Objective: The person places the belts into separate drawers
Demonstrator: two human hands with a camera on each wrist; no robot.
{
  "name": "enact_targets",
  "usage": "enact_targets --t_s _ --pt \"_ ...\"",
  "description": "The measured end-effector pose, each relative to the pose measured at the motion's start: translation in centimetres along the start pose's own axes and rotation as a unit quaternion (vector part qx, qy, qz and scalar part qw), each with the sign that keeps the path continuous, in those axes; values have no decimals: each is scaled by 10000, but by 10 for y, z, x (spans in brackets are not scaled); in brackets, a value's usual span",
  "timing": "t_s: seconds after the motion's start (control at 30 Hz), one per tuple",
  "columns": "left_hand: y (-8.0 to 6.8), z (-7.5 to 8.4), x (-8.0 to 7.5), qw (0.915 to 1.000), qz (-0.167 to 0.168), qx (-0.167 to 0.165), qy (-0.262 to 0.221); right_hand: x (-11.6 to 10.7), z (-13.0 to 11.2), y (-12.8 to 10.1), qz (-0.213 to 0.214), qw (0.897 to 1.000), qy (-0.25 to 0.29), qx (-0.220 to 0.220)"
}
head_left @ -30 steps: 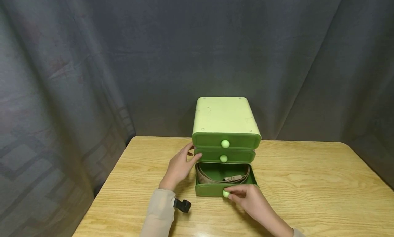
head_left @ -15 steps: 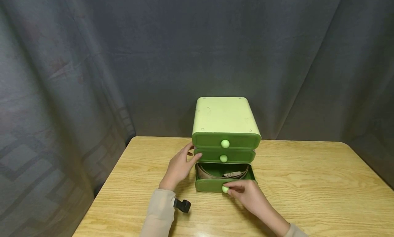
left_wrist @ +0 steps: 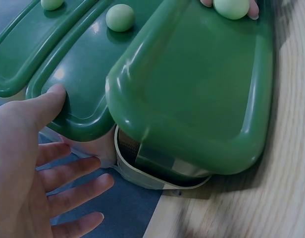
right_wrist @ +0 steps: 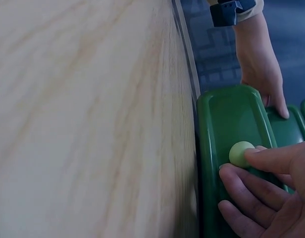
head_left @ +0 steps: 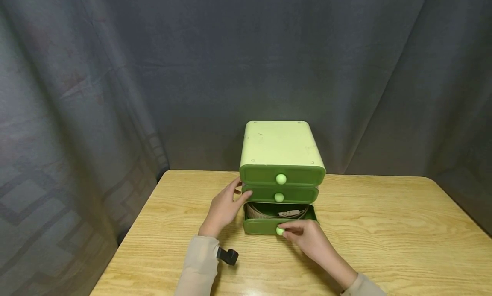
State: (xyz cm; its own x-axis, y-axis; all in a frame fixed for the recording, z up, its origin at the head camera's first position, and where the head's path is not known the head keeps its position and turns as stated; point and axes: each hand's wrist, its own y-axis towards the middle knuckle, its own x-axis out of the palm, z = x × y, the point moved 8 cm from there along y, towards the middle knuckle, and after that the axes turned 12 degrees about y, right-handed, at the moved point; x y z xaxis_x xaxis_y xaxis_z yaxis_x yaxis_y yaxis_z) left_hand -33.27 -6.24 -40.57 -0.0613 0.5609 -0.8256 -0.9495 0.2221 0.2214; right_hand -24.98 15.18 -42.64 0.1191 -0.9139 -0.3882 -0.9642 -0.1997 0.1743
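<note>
Lower centre of the head view: our right hand [head_left: 311, 240] pinches the pale knob [head_left: 280, 231] of the bottom drawer [head_left: 265, 225], partly open on the counter [head_left: 384, 227], beige belt [head_left: 269, 212] inside. Left hand [head_left: 223, 208], fingers relaxed, braces the drawer unit [head_left: 280, 159]. Best we push straight, belt kept below the rim.

The head view looks forward and down across the table [head_left: 384, 227] at the drawer unit [head_left: 282, 153], from moderate range. The left wrist view sits very close at the unit's left side. The right wrist view sits close along the tabletop. All three share the bottom drawer [head_left: 265, 226] and its knob [right_wrist: 240, 152].
</note>
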Motion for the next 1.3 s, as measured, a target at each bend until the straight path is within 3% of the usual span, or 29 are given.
enact_targets --t_s 0.93,1.3 --pt "-2 1 -1 10000 -62 -5 11 0 7 21 249 9991 229 274" --pt "-2 0 2 10000 -44 -2 13 -3 8 31 254 9996 36 92"
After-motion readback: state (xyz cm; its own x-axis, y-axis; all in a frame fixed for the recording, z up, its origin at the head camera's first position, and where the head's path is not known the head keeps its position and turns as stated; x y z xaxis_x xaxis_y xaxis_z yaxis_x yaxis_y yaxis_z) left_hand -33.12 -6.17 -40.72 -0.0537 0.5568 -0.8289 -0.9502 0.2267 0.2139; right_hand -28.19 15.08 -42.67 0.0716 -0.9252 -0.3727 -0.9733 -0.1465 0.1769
